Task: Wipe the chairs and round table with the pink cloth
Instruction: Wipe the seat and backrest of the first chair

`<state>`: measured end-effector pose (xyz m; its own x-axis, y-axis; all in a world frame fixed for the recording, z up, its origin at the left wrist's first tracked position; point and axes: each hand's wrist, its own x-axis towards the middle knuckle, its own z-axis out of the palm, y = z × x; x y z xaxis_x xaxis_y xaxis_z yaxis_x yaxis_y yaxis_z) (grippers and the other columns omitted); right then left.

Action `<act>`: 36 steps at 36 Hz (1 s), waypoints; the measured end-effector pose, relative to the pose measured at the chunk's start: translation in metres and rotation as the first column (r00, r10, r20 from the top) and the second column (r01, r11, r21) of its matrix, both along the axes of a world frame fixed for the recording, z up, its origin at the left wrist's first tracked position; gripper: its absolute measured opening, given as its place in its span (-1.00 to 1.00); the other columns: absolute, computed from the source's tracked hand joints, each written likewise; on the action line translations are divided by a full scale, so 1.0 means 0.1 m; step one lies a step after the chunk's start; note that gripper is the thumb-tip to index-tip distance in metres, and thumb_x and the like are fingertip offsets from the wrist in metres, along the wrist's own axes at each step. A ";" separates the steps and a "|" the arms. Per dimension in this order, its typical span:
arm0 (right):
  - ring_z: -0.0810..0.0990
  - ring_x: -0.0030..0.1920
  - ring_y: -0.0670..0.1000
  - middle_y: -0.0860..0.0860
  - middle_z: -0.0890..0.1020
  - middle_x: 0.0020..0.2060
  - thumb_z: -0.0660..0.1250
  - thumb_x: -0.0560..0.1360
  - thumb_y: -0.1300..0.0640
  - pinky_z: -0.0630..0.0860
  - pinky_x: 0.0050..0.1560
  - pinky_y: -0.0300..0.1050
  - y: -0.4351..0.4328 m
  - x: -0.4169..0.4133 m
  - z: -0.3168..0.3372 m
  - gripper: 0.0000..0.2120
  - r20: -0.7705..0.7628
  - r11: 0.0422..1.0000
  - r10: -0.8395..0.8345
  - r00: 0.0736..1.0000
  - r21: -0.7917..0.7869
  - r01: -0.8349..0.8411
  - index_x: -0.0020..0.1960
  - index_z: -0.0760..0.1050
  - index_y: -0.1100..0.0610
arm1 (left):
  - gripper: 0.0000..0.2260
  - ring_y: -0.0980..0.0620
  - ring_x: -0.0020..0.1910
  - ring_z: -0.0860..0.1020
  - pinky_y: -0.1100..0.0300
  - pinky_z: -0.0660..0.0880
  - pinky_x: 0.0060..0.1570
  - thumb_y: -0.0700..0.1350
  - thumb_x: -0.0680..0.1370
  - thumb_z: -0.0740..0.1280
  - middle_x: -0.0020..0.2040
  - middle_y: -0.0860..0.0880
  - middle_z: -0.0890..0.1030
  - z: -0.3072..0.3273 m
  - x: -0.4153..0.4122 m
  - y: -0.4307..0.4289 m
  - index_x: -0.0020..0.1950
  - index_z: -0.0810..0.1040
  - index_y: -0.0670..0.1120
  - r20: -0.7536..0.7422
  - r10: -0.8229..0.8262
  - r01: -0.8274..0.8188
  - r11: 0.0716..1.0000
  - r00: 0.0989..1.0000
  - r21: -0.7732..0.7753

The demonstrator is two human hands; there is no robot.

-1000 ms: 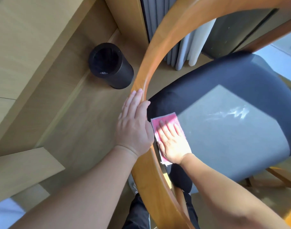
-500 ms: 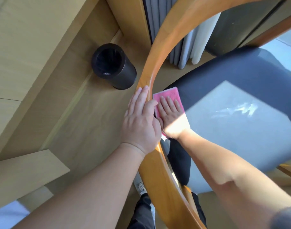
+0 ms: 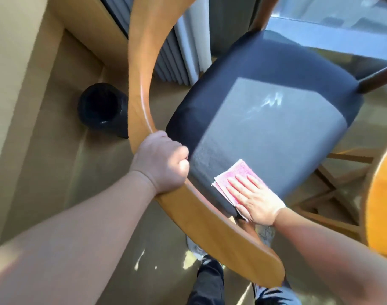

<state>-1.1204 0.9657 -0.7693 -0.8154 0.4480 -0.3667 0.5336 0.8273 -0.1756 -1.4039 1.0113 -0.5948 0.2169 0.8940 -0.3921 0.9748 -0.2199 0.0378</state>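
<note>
A wooden chair with a curved orange backrest and a dark padded seat fills the view. My left hand grips the backrest rail, fingers curled round it. My right hand lies flat with straight fingers on the folded pink cloth, pressing it onto the near edge of the seat. Part of the cloth is hidden under my palm. The orange edge of the round table shows at the right.
A black cylindrical bin stands on the wooden floor left of the chair. Grey and white curtains hang behind it. A light wooden cabinet runs along the left. My shoes are below the backrest.
My left hand went from lying flat on the backrest to gripping it. My right hand slid the cloth from the seat's back edge by the rail toward its near right side. The view shifted.
</note>
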 end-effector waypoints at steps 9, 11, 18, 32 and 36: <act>0.33 0.46 0.18 0.10 0.37 0.46 0.02 0.60 -0.08 0.10 0.46 0.14 -0.04 0.03 -0.03 -0.47 -0.045 0.989 -0.132 0.990 -0.072 0.128 0.47 0.35 0.14 | -0.71 -0.03 -0.33 0.45 0.08 0.38 -0.16 0.01 0.41 0.07 -0.40 0.03 0.49 0.02 0.03 0.06 -0.34 0.53 -0.06 -0.049 -0.045 0.042 0.998 0.998 -0.046; 0.32 0.46 0.19 0.10 0.37 0.46 0.01 0.60 -0.08 0.09 0.45 0.15 0.02 -0.07 -0.03 -0.47 -0.050 0.982 -0.175 0.983 -0.077 0.170 0.47 0.36 0.14 | -0.70 -0.04 -0.32 0.47 0.07 0.39 -0.15 0.00 0.40 0.08 -0.39 0.02 0.51 0.01 0.02 0.06 -0.33 0.55 -0.07 -0.033 -0.041 0.040 0.999 0.999 -0.037; 0.06 0.56 0.19 0.11 0.16 0.55 -0.08 0.64 -0.10 -0.20 0.50 0.12 0.60 -0.78 -0.08 -0.44 -0.048 0.965 -0.259 0.965 -0.066 0.255 0.56 0.15 0.13 | -0.71 -0.05 -0.38 0.41 0.04 0.36 -0.21 -0.02 0.39 0.09 -0.46 0.00 0.46 -0.02 0.00 0.05 -0.40 0.52 -0.09 0.019 0.005 -0.005 1.000 1.000 -0.013; -0.01 0.56 0.22 0.14 0.07 0.57 -0.22 0.61 -0.09 -0.16 0.51 0.18 1.61 -1.88 -0.10 -0.39 -0.096 0.944 -0.322 0.942 0.045 0.327 0.59 0.00 0.15 | -0.78 -0.01 -0.55 0.20 0.09 0.37 -0.33 -0.07 0.31 0.02 -0.58 0.04 0.23 -0.08 -0.05 0.04 -0.54 0.22 -0.05 0.230 -0.013 -0.022 0.989 0.973 0.148; 0.02 0.56 0.22 0.15 0.10 0.56 -0.16 0.63 -0.09 -0.15 0.51 0.16 1.62 -1.87 -0.11 -0.41 -0.108 0.946 -0.316 0.943 0.040 0.322 0.58 0.04 0.16 | -0.81 -0.02 -0.54 0.19 0.09 0.39 -0.33 -0.08 0.30 0.03 -0.56 0.05 0.21 -0.10 -0.06 0.05 -0.52 0.19 -0.05 0.251 -0.039 -0.010 0.982 0.967 0.191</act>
